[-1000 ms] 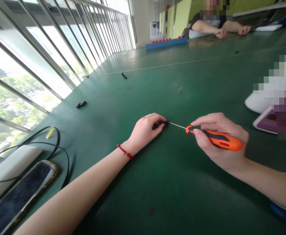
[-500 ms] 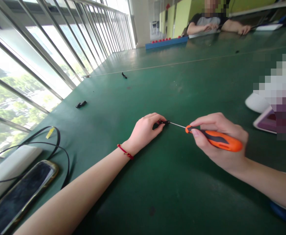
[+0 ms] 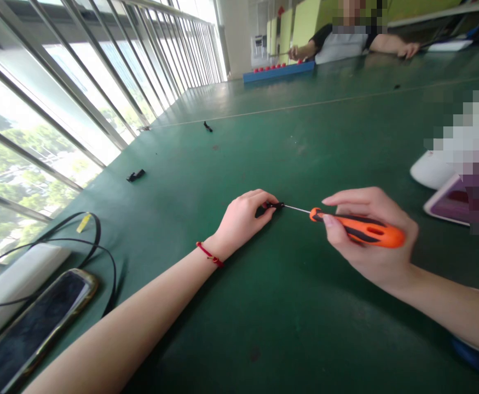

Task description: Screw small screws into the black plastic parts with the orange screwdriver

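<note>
Pinched between the thumb and fingers of my left hand [image 3: 249, 216] is a small black part [image 3: 278, 206], held close to the green tabletop [image 3: 305, 328]; my fingers hide some of it. In my right hand [image 3: 381, 235] lies the orange and black handle of a screwdriver [image 3: 362, 227]. My thumb and curled fingers hold the handle, while the index finger is lifted off its front end. The thin metal shaft points left, and its tip meets the right end of the black part.
Two small black pieces [image 3: 136, 175] [image 3: 208, 127] lie farther off. At left are a phone [image 3: 42, 328], a white power strip [image 3: 21, 290] and a black cable [image 3: 114, 262]. Metal railings [image 3: 111, 71] line the left edge. Across the table, a person [image 3: 341, 44] sits near a blue bar with red knobs [image 3: 280, 73].
The screwdriver handle has turned about its axis in my right hand, and my index finger has come off it. My left hand stays put. The person opposite has stretched an arm toward the blue bar.
</note>
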### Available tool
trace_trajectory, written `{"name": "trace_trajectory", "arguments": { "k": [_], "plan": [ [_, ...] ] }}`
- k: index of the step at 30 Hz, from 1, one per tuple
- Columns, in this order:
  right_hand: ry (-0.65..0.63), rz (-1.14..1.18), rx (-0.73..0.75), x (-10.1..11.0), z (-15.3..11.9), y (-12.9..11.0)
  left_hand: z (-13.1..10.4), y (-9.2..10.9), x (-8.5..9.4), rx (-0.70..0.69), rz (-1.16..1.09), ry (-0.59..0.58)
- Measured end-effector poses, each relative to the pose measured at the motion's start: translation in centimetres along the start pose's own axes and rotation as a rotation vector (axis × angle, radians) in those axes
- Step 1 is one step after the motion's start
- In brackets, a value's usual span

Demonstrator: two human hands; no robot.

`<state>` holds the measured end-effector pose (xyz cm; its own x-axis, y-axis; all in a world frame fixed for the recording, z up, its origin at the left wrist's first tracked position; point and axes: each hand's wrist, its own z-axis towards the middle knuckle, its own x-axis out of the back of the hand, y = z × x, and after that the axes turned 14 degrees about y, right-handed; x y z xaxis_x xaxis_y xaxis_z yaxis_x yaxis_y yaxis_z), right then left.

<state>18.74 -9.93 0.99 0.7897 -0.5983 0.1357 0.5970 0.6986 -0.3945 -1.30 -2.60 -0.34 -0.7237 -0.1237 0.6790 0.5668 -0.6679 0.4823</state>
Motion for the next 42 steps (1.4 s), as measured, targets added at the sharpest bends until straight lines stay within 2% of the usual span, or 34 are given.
{"name": "trace_trajectory", "arguments": {
  "k": [2,4,10,15,17,19,21,24,30,32,36,42],
  "plan": [
    [0.071,0.077,-0.024,-0.24,-0.06,0.16,0.00,0.01,-0.01,0.006,0.005,-0.005],
    [0.089,0.131,-0.056,-0.35,0.03,0.19,0.00,0.00,-0.01,0.009,0.005,-0.008],
    [-0.073,-0.012,0.041,0.16,0.32,-0.19,0.01,-0.08,-0.02,0.013,-0.001,0.000],
    [0.067,0.069,-0.010,-0.19,-0.13,0.18,0.01,-0.07,-0.03,0.009,0.005,-0.012],
    [0.082,0.106,-0.043,-0.30,-0.11,0.30,0.00,-0.07,-0.03,0.012,0.003,-0.011],
    [0.013,0.086,-0.059,-0.21,0.04,0.25,0.01,-0.06,-0.02,0.010,-0.002,-0.008],
    [-0.050,0.020,-0.012,-0.01,0.21,0.08,0.03,-0.05,-0.02,0.006,-0.003,-0.002],
    [-0.074,-0.024,0.049,0.16,0.22,-0.08,0.05,-0.08,-0.03,0.005,-0.004,0.005],
    [0.082,0.080,-0.039,-0.26,-0.20,0.37,0.01,-0.21,-0.11,0.001,0.001,-0.009],
    [0.019,0.072,-0.059,-0.22,-0.09,0.30,-0.01,-0.19,-0.09,0.004,0.000,-0.010],
    [-0.082,-0.009,0.002,0.10,0.18,-0.18,0.00,-0.12,-0.03,0.008,-0.004,0.004],
    [0.050,0.035,-0.019,-0.20,-0.15,0.25,0.02,-0.13,-0.03,0.005,0.007,-0.013]
  ]
}}
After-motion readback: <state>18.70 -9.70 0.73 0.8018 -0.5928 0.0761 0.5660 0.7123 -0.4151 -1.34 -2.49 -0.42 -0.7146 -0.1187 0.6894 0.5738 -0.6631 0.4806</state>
